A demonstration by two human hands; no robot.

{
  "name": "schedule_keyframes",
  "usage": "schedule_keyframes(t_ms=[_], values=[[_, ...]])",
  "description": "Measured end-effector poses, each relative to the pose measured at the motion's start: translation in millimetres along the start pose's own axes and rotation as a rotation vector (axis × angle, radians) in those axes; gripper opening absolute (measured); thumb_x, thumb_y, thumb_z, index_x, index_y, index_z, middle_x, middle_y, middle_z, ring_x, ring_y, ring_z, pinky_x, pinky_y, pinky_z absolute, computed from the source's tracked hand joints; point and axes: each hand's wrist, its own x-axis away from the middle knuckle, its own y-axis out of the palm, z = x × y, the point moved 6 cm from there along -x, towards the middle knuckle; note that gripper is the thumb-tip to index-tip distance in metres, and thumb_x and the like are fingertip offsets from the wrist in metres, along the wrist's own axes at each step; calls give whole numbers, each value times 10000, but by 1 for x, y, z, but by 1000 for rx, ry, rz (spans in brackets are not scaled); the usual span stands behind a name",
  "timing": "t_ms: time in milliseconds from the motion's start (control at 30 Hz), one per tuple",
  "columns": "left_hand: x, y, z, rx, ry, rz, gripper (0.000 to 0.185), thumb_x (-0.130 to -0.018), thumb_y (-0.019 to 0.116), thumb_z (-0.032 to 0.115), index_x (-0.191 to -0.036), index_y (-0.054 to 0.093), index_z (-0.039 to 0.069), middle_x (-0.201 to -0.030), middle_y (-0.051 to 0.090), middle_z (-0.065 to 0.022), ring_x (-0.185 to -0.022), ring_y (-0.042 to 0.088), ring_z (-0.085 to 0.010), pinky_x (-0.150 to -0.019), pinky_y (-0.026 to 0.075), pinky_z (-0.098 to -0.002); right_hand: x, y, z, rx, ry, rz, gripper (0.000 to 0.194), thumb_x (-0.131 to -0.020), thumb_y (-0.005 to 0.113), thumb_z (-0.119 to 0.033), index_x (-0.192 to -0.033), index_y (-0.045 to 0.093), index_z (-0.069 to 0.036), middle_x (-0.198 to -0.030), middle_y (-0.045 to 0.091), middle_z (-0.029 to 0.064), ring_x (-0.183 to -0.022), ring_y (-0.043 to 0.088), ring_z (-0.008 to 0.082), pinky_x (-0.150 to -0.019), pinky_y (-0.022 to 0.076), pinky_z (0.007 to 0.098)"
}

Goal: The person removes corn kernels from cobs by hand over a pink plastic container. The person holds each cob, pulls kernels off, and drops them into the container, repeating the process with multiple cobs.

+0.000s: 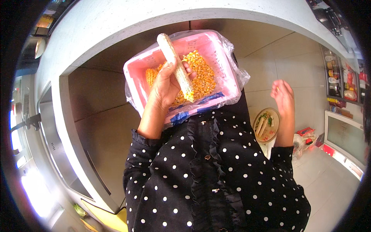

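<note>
My left hand (165,87) grips a pale, mostly stripped corn cob (174,59), held slantwise over a pink plastic basket (134,68). A few yellow kernels cling to the cob's near end. Clear plastic film lines the basket and hangs over its rim. Inside lies a heap of loose orange-yellow corn kernels (203,76), with an ear of corn (150,76) still bearing its kernels on the left. Out to the right, apart from the basket, I hold up my right hand (282,94) with its fingers curled. A small yellowish spot shows at its fingers; whether it holds a kernel is unclear.
The basket rests at my lap. On the right, below my right hand, is a round bin (266,127) holding bare cobs. A pale counter edge (145,16) curves across the front and left. Shelves with jars (333,72) and plastic bags (304,142) stand farther right.
</note>
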Motion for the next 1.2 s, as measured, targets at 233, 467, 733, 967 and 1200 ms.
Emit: schedule_keyframes(t_ms=[233,467,733,967,1200], values=[[1,-3,5,-39,-14,56,346,-937,548,323,-1137,506,43,-1059,592,-120,-976,594,-252,-920,492,-463,39,-238,119,354,289,515,351,-856,633,-258,-1060,576,22,-887,591,96,-766,569,158,-652,478,292],[6,7,5,-156,15,57,391,-926,559,343,-1199,460,81,-1262,505,-186,-1134,542,-398,-874,504,-470,22,-215,123,436,268,421,541,-871,629,-328,-1256,493,27,-1143,600,134,-989,593,188,-788,491,335],[9,6,5,-93,-29,-16,405,-952,508,360,-1234,444,77,-1213,537,-197,-1008,606,-327,-817,518,-424,14,96,-19,276,-340,-219,244,-915,596,-187,-1077,630,-8,-928,674,74,-765,622,123,-675,495,245],[9,6,4,-51,-27,8,369,-962,488,323,-1204,436,50,-1099,579,-203,-993,616,-333,-790,550,-447,81,262,-30,557,-780,-788,116,-789,681,8,-905,674,11,-895,663,91,-812,650,186,-713,514,282],[6,2,4,-7,-40,38,216,-965,502,215,-1103,456,56,-959,608,-191,-890,653,-326,-703,583,-425,88,276,-22,690,-821,-810,112,-771,678,-10,-882,668,-13,-858,641,81,-785,648,228,-698,516,314]])
